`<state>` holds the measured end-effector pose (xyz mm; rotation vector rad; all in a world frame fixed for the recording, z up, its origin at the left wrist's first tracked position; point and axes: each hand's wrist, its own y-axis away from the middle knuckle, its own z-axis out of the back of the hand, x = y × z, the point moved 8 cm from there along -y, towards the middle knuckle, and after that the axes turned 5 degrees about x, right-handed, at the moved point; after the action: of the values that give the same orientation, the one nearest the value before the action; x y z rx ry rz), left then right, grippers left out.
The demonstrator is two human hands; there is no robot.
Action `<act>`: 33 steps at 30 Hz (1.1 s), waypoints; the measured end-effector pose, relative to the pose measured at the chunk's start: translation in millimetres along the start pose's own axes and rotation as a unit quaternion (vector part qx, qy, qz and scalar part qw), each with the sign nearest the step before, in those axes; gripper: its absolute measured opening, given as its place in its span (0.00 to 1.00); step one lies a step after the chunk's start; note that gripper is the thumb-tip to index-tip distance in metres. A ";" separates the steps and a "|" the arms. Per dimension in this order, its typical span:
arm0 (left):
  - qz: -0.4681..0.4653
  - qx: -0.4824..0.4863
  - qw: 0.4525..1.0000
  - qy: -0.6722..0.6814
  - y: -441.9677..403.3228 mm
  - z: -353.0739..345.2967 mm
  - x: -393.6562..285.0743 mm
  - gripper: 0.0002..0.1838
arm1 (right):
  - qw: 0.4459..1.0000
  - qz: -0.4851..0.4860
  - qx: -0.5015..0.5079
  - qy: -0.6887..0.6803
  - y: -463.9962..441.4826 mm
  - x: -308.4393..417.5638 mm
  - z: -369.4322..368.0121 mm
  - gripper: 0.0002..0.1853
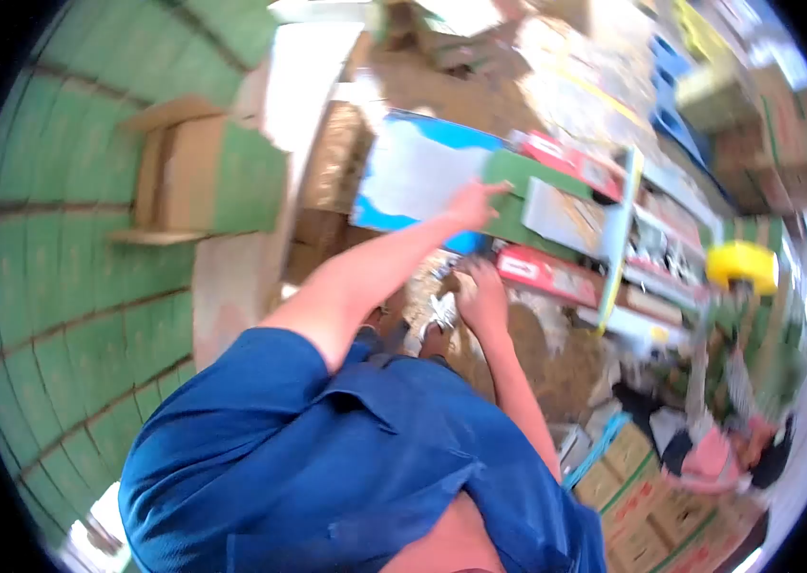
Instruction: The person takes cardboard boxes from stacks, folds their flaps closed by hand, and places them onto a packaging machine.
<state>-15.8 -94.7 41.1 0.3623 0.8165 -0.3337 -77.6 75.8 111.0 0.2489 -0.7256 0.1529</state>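
My left hand point(477, 204) reaches over a green carton point(510, 222) on the work surface, its fingers stretched out and partly spread at the carton's near end. Whether it touches the carton is too blurred to tell. My right hand point(482, 294) is low beside the carton and a red-and-white box point(548, 274); motion blurs its fingers and hides whether they hold anything. Left of the carton lies a whitish sheet point(413, 172) on a blue surface point(379, 216). A pale panel with brown material point(564, 218) rests on the far part of the carton.
Green cartons point(79, 248) are stacked high on the left, with an open carton point(184, 177) jutting out. A yellow-edged metal frame point(625, 239) crosses the line on the right. Beyond sits a co-worker point(709, 458) near brown cartons point(637, 497) and a yellow round object point(742, 265).
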 end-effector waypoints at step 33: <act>-0.064 -0.213 0.485 0.846 302.9 224.9 75.3 0.29 | 0.923 0.279 0.201 -0.175 -101.8 372.3 29.8 0.13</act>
<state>304.8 64.9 181.7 0.0170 2.8759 0.2796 201.3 -10.8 365.1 0.4656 -1.1097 0.8238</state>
